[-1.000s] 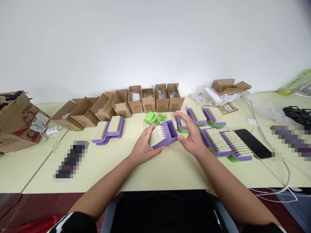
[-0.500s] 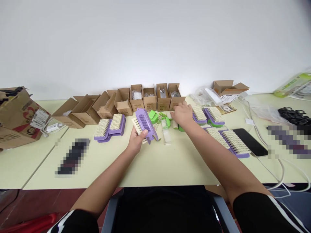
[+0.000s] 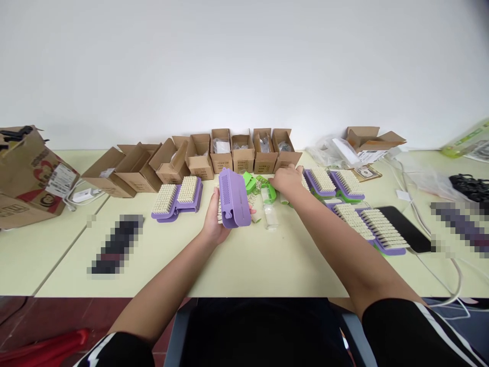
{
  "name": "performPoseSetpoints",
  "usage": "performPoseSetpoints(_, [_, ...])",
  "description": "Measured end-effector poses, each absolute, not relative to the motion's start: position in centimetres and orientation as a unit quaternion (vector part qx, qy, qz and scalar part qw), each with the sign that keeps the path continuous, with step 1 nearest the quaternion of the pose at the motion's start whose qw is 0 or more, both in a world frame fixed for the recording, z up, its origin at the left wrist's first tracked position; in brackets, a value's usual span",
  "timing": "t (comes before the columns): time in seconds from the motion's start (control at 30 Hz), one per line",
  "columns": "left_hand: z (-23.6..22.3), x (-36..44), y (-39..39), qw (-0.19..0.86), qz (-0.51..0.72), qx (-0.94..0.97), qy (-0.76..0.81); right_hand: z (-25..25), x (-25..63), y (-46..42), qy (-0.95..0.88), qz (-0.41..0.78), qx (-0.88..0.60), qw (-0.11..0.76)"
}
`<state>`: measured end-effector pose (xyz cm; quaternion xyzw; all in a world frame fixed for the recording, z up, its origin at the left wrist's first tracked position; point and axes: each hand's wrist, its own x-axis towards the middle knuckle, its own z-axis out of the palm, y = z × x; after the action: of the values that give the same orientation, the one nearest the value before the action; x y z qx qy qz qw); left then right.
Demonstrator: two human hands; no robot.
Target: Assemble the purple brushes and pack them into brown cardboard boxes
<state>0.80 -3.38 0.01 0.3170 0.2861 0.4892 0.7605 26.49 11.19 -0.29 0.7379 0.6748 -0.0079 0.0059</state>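
My left hand (image 3: pixel 215 219) is wrapped around a purple two-part brush (image 3: pixel 235 201). Its smooth, slotted plastic back faces me, and pale bristles show along its left edge. My right hand (image 3: pixel 287 181) reaches to the parts in front of the small boxes, its fingers curled downward; what they hold, if anything, is hidden. Just left of it lie bright green plastic parts (image 3: pixel 269 193), a small heap of springs (image 3: pixel 263 180) and a clear plastic piece (image 3: pixel 271 218). Another purple brush (image 3: pixel 178 201) rests bristles up, left of my left hand.
Open cardboard boxes (image 3: pixel 201 165) line the wall. Purple-and-green brushes (image 3: pixel 382 229) lie bristles up at the right, beside a black phone (image 3: pixel 407 232) and white cables (image 3: pixel 456 278). A large carton (image 3: pixel 28 186) stands far left.
My left hand has turned the brush so its broad purple back faces me more. My right hand stays by the green parts. The view has shifted slightly.
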Motion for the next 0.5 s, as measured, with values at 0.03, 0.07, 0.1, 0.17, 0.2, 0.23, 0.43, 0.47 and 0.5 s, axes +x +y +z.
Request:
performPoseSetpoints(0.03, [-0.2,0.8,-3.4,0.763,0.487,0.313,0.287,-0.2,26.5,11.1,0.675,-0.009,0.738,0.003])
performPoseSetpoints(0.07, [-0.4,0.9,-3.3,0.764,0.488,0.31,0.286,-0.1,26.6,10.9,0.676,-0.009,0.737,-0.001])
performPoseSetpoints(0.1, [-0.6,1.0,-3.2,0.765,0.49,0.308,0.282,0.1,26.7,10.7,0.678,-0.006,0.735,-0.006])
performPoseSetpoints(0.17, [-1.0,1.2,-3.1,0.769,0.49,0.309,0.271,0.6,26.9,9.8,0.685,0.003,0.728,-0.028])
performPoseSetpoints(0.2, [-1.1,1.3,-3.1,0.769,0.49,0.312,0.267,1.0,27.0,9.3,0.689,0.007,0.723,-0.049])
performPoseSetpoints(0.23, [-1.2,1.4,-3.1,0.768,0.491,0.316,0.265,1.4,27.1,8.6,0.692,0.011,0.718,-0.079])
performPoseSetpoints(0.43, [-1.5,1.9,-3.5,0.757,0.493,0.349,0.25,3.4,28.4,3.4,0.662,-0.034,0.688,-0.295])
performPoseSetpoints(0.47, [-1.5,1.9,-3.6,0.757,0.493,0.35,0.248,3.5,28.7,2.5,0.655,-0.063,0.676,-0.333])
performPoseSetpoints(0.5, [-1.5,2.0,-3.6,0.76,0.492,0.347,0.247,3.4,28.9,1.7,0.648,-0.105,0.657,-0.37])
